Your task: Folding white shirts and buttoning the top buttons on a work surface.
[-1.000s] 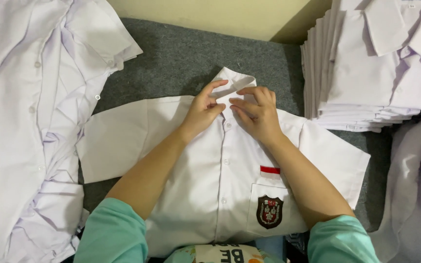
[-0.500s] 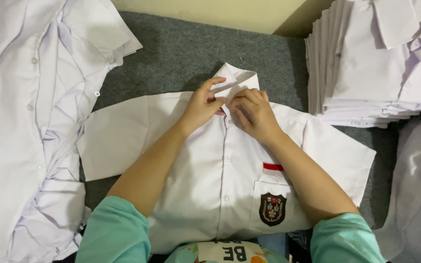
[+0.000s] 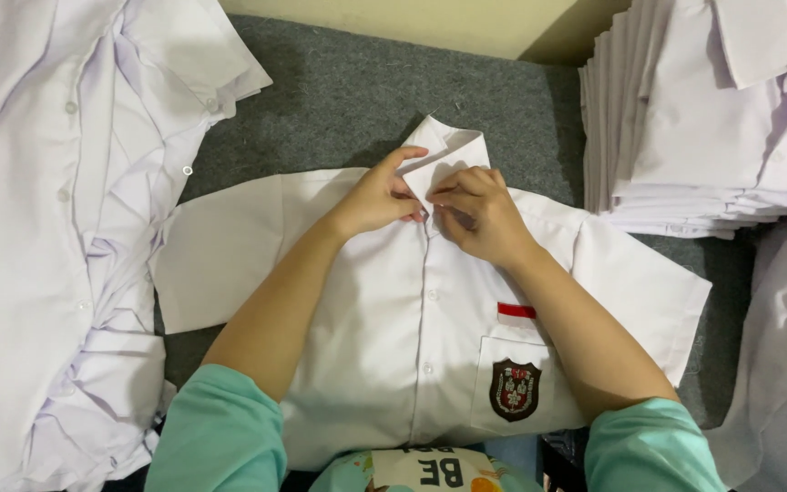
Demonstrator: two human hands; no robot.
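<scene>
Both hands meet at the neck of a white short-sleeved shirt (image 3: pixel 412 364) that lies front-up on the grey felt surface (image 3: pixel 357 91), just ahead of the person's teal sleeves. Left hand (image 3: pixel 371 196) pinches the left side of the collar (image 3: pixel 448 150) between thumb and fingers, closed on the cloth; right hand (image 3: pixel 477 214) curls over the top of the button strip just below the collar, its fingertips tucked under, so it grips the fabric there, though whether a button sits between them is hidden. Nearer the body, the chest pocket carries a dark shield badge (image 3: pixel 515 389) with a small red strip (image 3: pixel 516 311) above it, and the row of buttons (image 3: pixel 431 295) runs straight down the middle. Both short sleeves are spread flat to the sides. To the left, a heap of loose white shirts (image 3: pixel 56 255) lies crumpled and touches the spread sleeve. Farther off at the right, a stack of folded shirts (image 3: pixel 703 137) stands neat and high. As a judgement, a pull from either hand could drag the placket off line and wrinkle the front, and the near sleeve could catch in the loose heap because they lie so close.
</scene>
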